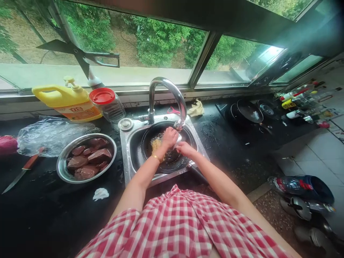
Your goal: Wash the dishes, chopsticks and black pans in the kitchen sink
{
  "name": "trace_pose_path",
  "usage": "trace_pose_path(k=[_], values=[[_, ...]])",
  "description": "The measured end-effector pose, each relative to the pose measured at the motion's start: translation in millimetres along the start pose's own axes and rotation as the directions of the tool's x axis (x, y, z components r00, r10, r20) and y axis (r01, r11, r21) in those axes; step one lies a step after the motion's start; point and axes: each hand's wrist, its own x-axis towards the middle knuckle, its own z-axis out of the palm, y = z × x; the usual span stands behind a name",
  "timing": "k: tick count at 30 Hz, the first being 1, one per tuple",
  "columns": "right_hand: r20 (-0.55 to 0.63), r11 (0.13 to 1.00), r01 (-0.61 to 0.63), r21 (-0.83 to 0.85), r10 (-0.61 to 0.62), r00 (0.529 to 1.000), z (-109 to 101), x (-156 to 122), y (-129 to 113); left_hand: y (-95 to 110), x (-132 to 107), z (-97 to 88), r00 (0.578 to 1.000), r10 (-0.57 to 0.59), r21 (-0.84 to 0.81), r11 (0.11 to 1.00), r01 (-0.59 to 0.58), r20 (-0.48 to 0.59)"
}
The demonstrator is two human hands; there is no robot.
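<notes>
white object (179, 137), probably light and slippery when wet, suits an edge hold; left hand (170, 137) and right hand (186, 149) pinch it.

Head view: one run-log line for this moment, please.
left hand, right hand: at white item | place: over black pan in sink, below faucet | beside sink: metal bowl

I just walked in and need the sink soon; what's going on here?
A person in a red-checked top has both hands over a black frying pan in the sink, just below the faucet. The right hand grips a small white object, too covered to identify; the left hand is against it. On the counter to the left sits a steel bowl of dark reddish-brown chunks.
</notes>
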Motion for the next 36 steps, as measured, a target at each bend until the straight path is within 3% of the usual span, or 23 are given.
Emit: trace_pose_path(k=[3, 7, 10, 14, 18, 23, 27, 29, 32, 34, 36], values=[[0.033, 1.000, -0.012, -0.021, 0.012, 0.999, -3, -1, -1, 0, -5, 4.5, 0.991, 0.123, -0.059, 0.991, -0.119, 0.058], [0.084, 0.997, -0.015, -0.074, 0.021, 0.996, -4, -1, -2, -5, 0, 6.0, 0.998, 0.038, -0.012, 0.999, -0.038, 0.052], [0.069, 0.994, 0.000, -0.107, 0.008, 0.998, -6, 0, -3, -7, 2, 5.7, 0.989, 0.117, -0.031, 0.993, -0.115, 0.090], [0.115, 0.988, -0.012, -0.151, 0.029, 0.993, -9, 2, -2, -5, 0, 6.3, 0.994, 0.058, 0.037, 0.997, -0.062, 0.097], [0.087, 0.992, 0.029, -0.119, -0.019, 0.996, -10, 3, -4, -2, -1, 7.4, 0.987, 0.105, 0.006, 0.994, -0.107, 0.117], [0.061, 0.999, -0.034, 0.009, 0.034, 0.998, -14, 4, -9, -2, -2, 8.0, 0.989, -0.140, 0.038, 0.990, 0.138, 0.048], [0.055, 0.970, -0.051, 0.239, 0.039, 0.998, -22, 8, -7, -3, -15, 17.3, 0.987, -0.160, -0.052, 0.986, 0.158, -0.031], [0.103, 0.957, -0.062, 0.283, 0.034, 0.994, -26, 10, -1, -13, -20, 19.5, 0.962, -0.268, -0.089, 0.961, 0.263, -0.057], [0.131, 0.939, -0.063, 0.338, 0.019, 0.991, -30, 11, 7, -32, -24, 16.3, 0.878, -0.467, -0.140, 0.881, 0.452, -0.101], [0.114, 0.929, -0.063, 0.365, 0.023, 0.993, -28, 11, 8, -35, -24, 13.9, 0.857, -0.492, -0.160, 0.868, 0.470, -0.153], [0.105, 0.924, -0.075, 0.375, 0.038, 0.994, -25, 11, 6, -24, -23, 14.5, 0.909, -0.387, -0.136, 0.920, 0.368, -0.154]])
